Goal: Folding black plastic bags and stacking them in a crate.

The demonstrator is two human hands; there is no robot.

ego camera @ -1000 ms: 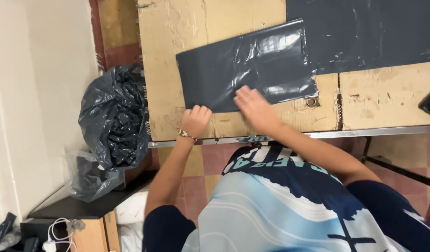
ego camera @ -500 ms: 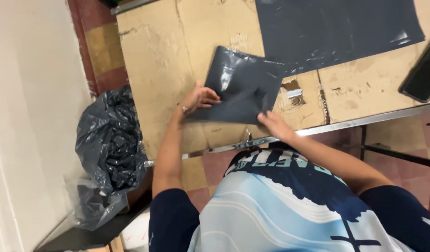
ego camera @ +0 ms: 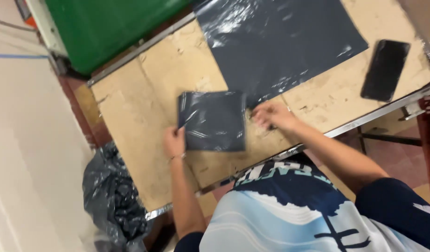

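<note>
A dark grey plastic bag, folded into a small square (ego camera: 212,120), lies on the cardboard-covered table (ego camera: 145,93). My left hand (ego camera: 174,141) rests at the folded bag's left edge, fingers touching its lower left corner. My right hand (ego camera: 273,115) hovers just right of the folded bag, fingers spread and blurred, next to the lower edge of a large flat grey bag (ego camera: 280,42) spread out behind it.
A black phone (ego camera: 385,70) lies at the table's right end. A green panel (ego camera: 107,25) stands beyond the far edge. A full black rubbish bag (ego camera: 114,205) sits on the floor at the left, beside a pale wall. The table has a metal front rim (ego camera: 373,116).
The long grey bag has been folded down to a small square. My hands moved from its middle to its two sides. The view shifted so the phone and green panel show.
</note>
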